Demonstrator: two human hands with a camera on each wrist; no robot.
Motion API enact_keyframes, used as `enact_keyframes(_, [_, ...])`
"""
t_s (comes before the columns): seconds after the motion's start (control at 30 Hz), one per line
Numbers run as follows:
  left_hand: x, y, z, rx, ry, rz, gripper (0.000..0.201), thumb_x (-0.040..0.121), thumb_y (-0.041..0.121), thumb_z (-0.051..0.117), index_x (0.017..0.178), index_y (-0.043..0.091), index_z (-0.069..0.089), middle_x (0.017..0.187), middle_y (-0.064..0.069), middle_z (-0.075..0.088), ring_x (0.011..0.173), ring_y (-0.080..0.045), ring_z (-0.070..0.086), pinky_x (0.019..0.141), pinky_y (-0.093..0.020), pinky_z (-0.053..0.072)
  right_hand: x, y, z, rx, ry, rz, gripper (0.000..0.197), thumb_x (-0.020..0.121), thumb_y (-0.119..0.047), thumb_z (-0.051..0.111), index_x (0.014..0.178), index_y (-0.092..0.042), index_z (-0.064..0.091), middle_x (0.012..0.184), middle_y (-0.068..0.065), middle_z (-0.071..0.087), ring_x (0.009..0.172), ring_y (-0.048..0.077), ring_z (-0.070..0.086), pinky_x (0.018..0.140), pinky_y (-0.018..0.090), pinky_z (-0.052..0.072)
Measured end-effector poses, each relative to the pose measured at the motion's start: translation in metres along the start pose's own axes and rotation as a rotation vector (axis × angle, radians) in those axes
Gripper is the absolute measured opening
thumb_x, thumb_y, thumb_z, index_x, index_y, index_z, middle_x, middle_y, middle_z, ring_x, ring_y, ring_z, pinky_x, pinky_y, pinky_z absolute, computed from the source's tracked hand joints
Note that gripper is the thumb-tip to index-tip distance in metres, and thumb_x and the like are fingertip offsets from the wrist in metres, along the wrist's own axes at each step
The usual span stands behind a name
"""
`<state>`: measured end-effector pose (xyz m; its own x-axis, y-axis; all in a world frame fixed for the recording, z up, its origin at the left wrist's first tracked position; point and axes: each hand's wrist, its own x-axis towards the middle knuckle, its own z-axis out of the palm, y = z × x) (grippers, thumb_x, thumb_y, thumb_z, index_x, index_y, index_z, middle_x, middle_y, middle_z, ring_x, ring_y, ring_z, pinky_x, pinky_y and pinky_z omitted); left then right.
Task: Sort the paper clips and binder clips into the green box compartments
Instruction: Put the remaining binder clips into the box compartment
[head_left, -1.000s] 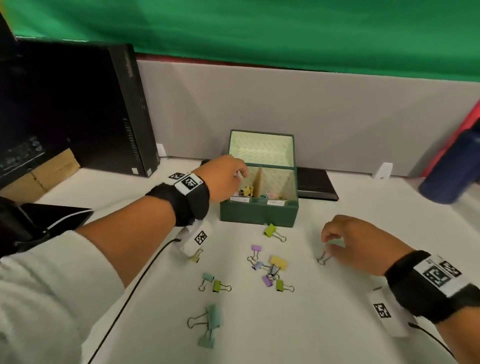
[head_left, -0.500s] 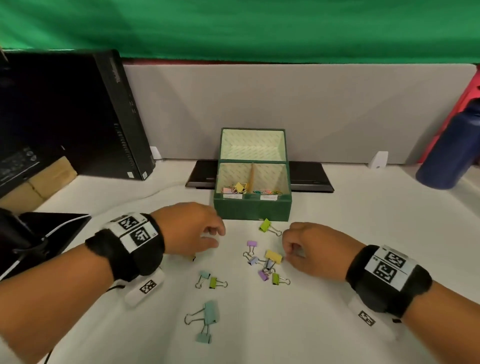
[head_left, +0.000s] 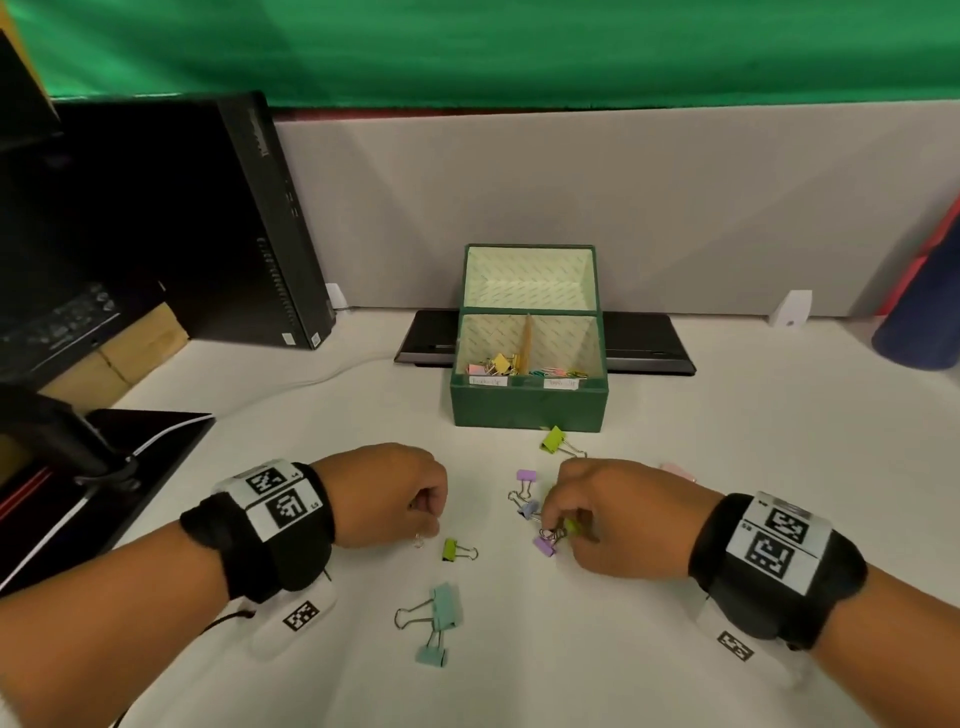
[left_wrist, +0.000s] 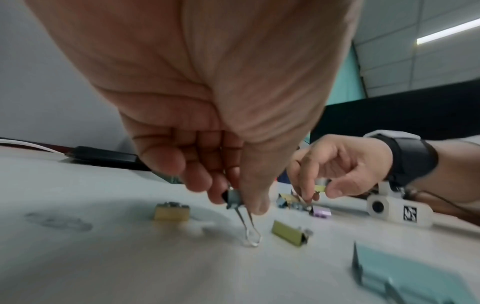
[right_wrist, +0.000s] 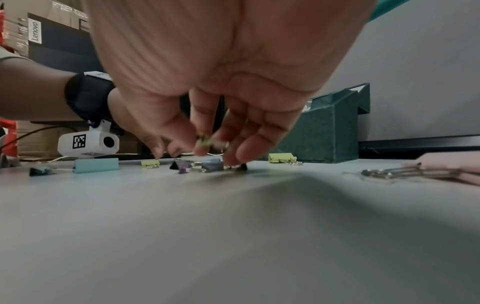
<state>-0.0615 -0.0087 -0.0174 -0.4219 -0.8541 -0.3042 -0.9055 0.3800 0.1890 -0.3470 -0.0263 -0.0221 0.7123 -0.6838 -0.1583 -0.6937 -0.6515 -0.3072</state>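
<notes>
The green box (head_left: 529, 406) stands open at mid-table; binder clips (head_left: 493, 362) lie in its left compartment and paper clips (head_left: 560, 372) in its right. My left hand (head_left: 426, 519) pinches a small grey-teal binder clip (left_wrist: 233, 198), whose wire handles (left_wrist: 251, 236) hang down to the table. My right hand (head_left: 563, 526) pinches a yellow-green binder clip (right_wrist: 203, 142) just above a cluster of purple and blue clips (head_left: 543, 545). A green clip (head_left: 451, 549) lies between the hands. Two teal clips (head_left: 445, 605) lie nearer me.
A lime clip (head_left: 554, 440) lies at the box's front and a pink clip (right_wrist: 446, 166) to the right of my right hand. A black computer case (head_left: 249, 223) stands at back left, a flat black device (head_left: 649, 353) behind the box, a dark blue bottle (head_left: 922, 322) at far right.
My left hand came back from the box to the table and picked up the small teal clip. My right hand moved left to the cluster and lifted a yellow-green clip.
</notes>
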Motion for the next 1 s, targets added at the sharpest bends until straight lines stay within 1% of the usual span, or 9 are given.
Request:
enact_keyframes(0.13, [-0.006,-0.004,-0.009,-0.159,0.072,-0.027,0.006,0.093,0.031,0.057,0.094,0.037,0.056,0.098,0.019,0.064,0.089,0.000,0.058,0.080,-0.021,0.050,0.003,0.002,-0.002,0.020,0.073,0.022,0.024,0.092,-0.017,0.048,0.101,-0.031,0.066,0.108,-0.013,0.051,0.089,0.009,0.053,0.068,0.008,0.035])
enact_keyframes(0.27, [-0.008,0.010,-0.005,-0.101,-0.055,-0.017,0.019,0.095,0.024,0.044,0.101,0.039,0.054,0.095,0.018,0.057,0.086,-0.003,0.054,0.079,-0.022,0.045,0.004,-0.004,-0.004,0.009,0.021,-0.020,0.020,0.098,-0.026,0.048,0.106,-0.027,0.066,0.105,-0.010,0.053,0.092,0.007,0.053,0.084,0.028,0.048])
enact_keyframes(0.37, [-0.007,0.020,0.002,0.019,-0.070,0.019,0.019,0.095,0.044,0.048,0.113,0.039,0.054,0.110,0.016,0.055,0.099,-0.008,0.054,0.089,-0.029,0.047,0.004,-0.007,-0.001,-0.042,-0.044,-0.078,0.025,0.094,-0.038,0.054,0.119,-0.038,0.062,0.110,-0.016,0.048,0.094,-0.003,0.046,0.083,0.024,0.047])
enact_keyframes(0.47, [-0.003,0.021,0.009,0.119,-0.064,0.055,0.029,0.091,0.057,0.055,0.116,0.043,0.053,0.108,0.015,0.051,0.099,-0.009,0.053,0.085,-0.029,0.046,0.007,-0.008,0.003,-0.087,-0.038,-0.111,0.020,0.095,-0.038,0.055,0.114,-0.037,0.063,0.107,-0.019,0.042,0.091,-0.004,0.034,0.073,0.017,0.036])
enact_keyframes(0.63, [0.003,0.017,0.004,0.063,-0.071,0.054,0.020,0.089,0.053,0.059,0.102,0.037,0.056,0.103,0.017,0.052,0.092,-0.008,0.053,0.081,-0.026,0.045,0.011,-0.005,0.004,0.044,0.080,-0.116,0.013,0.091,-0.044,0.054,0.103,-0.038,0.054,0.105,-0.018,0.053,0.099,0.004,0.058,0.083,0.027,0.052])
enact_keyframes(0.73, [0.011,0.016,-0.021,-0.017,0.019,0.067,0.015,0.092,0.048,0.059,0.089,0.036,0.052,0.087,0.017,0.050,0.078,-0.001,0.048,0.069,-0.018,0.037,0.022,-0.006,-0.019,0.308,0.167,-0.059,0.007,0.091,-0.031,0.063,0.096,-0.033,0.058,0.097,-0.014,0.061,0.080,0.005,0.058,0.070,0.022,0.049])
enact_keyframes(0.83, [0.035,0.015,-0.058,-0.142,0.203,-0.023,0.015,0.093,0.041,0.061,0.085,0.031,0.052,0.078,0.014,0.049,0.071,-0.002,0.047,0.063,-0.019,0.034,0.049,-0.009,-0.053,0.532,0.307,0.055,0.004,0.094,-0.024,0.062,0.095,-0.028,0.063,0.092,-0.011,0.063,0.080,0.007,0.060,0.071,0.024,0.051])
enact_keyframes(0.93, [0.067,0.016,-0.092,-0.265,0.326,-0.150,0.009,0.090,0.026,0.063,0.082,0.025,0.059,0.086,0.007,0.061,0.085,-0.015,0.060,0.068,-0.027,0.043,0.085,-0.005,-0.080,0.631,0.382,0.227,0.009,0.093,-0.023,0.060,0.098,-0.019,0.066,0.096,-0.001,0.069,0.081,0.011,0.061,0.071,0.026,0.051])
enact_keyframes(1.0, [0.088,0.019,-0.106,-0.286,0.344,-0.218,0.011,0.090,0.021,0.063,0.093,0.013,0.070,0.095,-0.005,0.070,0.092,-0.024,0.065,0.072,-0.029,0.050,0.107,-0.001,-0.090,0.710,0.404,0.329,0.012,0.093,-0.021,0.060,0.101,-0.015,0.066,0.092,0.004,0.069,0.075,0.015,0.060,0.072,0.032,0.056])
